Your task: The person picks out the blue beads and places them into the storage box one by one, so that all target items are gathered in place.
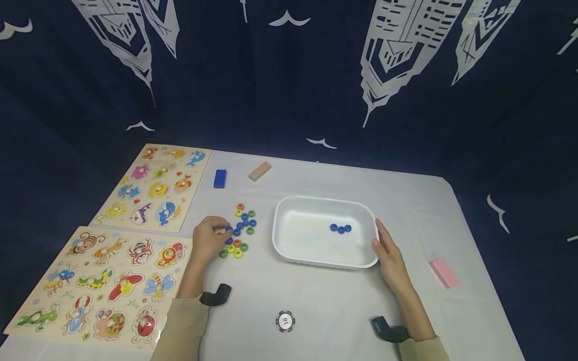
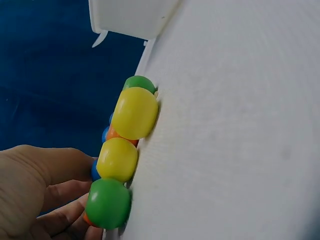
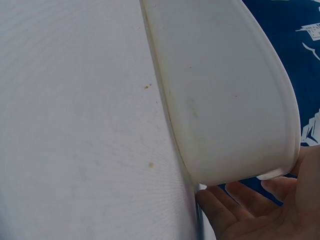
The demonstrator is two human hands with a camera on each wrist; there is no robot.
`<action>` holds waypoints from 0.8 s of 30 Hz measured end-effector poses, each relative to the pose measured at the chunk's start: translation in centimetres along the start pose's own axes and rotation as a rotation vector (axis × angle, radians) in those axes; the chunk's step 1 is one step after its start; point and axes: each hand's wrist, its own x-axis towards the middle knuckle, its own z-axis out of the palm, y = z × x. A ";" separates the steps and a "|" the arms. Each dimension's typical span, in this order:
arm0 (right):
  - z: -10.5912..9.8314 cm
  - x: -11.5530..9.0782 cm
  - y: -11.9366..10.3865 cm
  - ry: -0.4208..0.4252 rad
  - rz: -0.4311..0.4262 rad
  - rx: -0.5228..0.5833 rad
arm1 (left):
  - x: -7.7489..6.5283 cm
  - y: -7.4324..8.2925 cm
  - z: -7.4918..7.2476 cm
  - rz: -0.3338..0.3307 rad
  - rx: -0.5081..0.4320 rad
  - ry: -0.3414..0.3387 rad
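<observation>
My left hand [image 1: 209,238] is at a loose cluster of round beads, its thumb and fingertips around a blue bead [image 1: 229,229] at the cluster's left side. Up close in the left wrist view, the thumb [image 2: 70,165] meets a blue bead behind a yellow bead [image 2: 117,160] and a green bead [image 2: 108,204], which partly hide the fingertips. My right hand [image 1: 392,258] holds the right end of a white tray [image 1: 325,263], thumb at the rim and fingers along the outer wall. Three blue beads [image 1: 340,229] lie in a row inside the tray.
Two wooden picture puzzle boards [image 1: 131,235] lie at the left. Behind the beads are a blue block [image 1: 220,178] and a natural wood block [image 1: 259,171]. A pink block [image 1: 444,273] lies to the right, a poker chip [image 1: 285,321] in front. A dark curtain hangs behind.
</observation>
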 end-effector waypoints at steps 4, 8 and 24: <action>0.1 0.2 0.8 0.002 -0.008 -0.004 | -0.1 0.8 -0.2 0.057 -0.018 0.065; 0.1 0.2 1.1 0.006 -0.016 0.001 | 0.0 3.5 -0.6 0.148 -0.153 0.095; -0.1 0.1 0.9 0.012 -0.023 0.007 | 1.0 15.7 9.3 0.311 -0.289 -0.339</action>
